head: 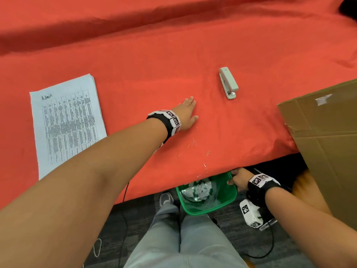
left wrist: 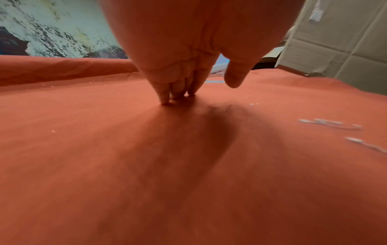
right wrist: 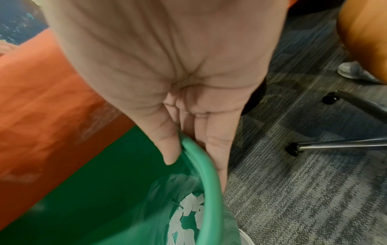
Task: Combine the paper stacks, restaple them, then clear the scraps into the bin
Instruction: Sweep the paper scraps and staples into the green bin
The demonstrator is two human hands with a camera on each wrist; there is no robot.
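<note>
A printed paper stack (head: 67, 124) lies at the left of the red tablecloth (head: 154, 64). The pale stapler (head: 228, 83) sits further back, right of centre. My left hand (head: 186, 113) rests on the cloth with straight fingers (left wrist: 167, 96) touching it and holds nothing. Bent staples (head: 194, 142) (left wrist: 328, 124) are scattered on the cloth between that hand and the table edge. Below the edge my right hand (head: 239, 178) (right wrist: 188, 145) grips the rim of the green bin (head: 206, 194) (right wrist: 201, 165), thumb inside. White paper scraps (right wrist: 186, 215) lie in the bin.
A brown cardboard box (head: 324, 140) stands at the table's right end and overhangs the edge. My grey-trousered legs (head: 183, 238) and a shoe (head: 166, 198) are under the table. Chair legs with castors (right wrist: 314, 145) stand on the carpet to the right.
</note>
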